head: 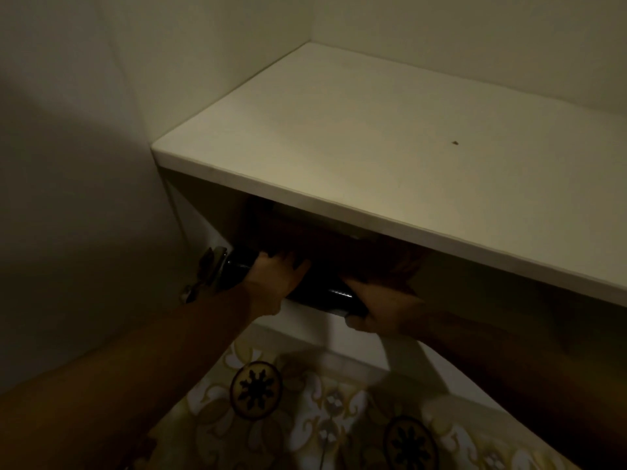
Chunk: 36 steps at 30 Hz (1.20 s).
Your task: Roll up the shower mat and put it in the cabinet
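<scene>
Beneath one white countertop (pixel 390 137), one dark rolled mat (pixel 315 290) is gripped at the cabinet (pixel 210 212) opening by two hands: left hand (pixel 271 283), right hand (pixel 380 310), both closed around it.

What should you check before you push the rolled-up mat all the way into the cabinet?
1. Mat rolled tight: ok, it looks like one dark roll.
2. Left hand holding the roll: ok.
3. Right hand holding its other end: ok.
4. Cabinet open: ok, the roll is at the opening under the white top.
5. Room inside for the roll: cannot tell, it is too dark in there.
6. Hinge clear of the roll's left end: cannot tell, they look very close.
</scene>
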Each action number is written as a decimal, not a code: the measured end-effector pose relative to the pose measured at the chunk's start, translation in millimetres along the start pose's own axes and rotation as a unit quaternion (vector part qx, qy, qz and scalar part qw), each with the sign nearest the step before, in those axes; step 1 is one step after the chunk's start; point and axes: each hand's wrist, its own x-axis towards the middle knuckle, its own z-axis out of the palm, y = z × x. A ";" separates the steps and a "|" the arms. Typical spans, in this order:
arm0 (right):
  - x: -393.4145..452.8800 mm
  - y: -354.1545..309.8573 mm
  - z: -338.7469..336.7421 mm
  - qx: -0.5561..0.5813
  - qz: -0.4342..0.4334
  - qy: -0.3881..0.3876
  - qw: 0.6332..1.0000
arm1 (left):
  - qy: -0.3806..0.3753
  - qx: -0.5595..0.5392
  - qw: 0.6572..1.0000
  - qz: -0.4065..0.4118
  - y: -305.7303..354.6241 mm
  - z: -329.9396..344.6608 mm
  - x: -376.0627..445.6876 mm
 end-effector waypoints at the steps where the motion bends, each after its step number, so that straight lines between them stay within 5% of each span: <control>1: 0.3 -1.3 0.2 -0.014 -0.003 0.000 1.000 | 0.000 0.000 1.000 -0.002 -1.5 0.6 -1.3; 16: 0.2 -19.8 7.0 -0.124 0.001 0.021 0.992 | -0.040 -0.027 0.997 0.064 -17.0 -0.8 -17.9; 30: -9.9 -25.4 8.9 -0.147 0.026 0.041 0.988 | -0.037 -0.011 0.998 0.040 -14.6 -8.7 -26.4; 36: -49.2 -57.0 1.1 -0.199 0.046 0.070 0.976 | -0.018 -0.098 0.995 0.014 -1.7 -45.1 -61.8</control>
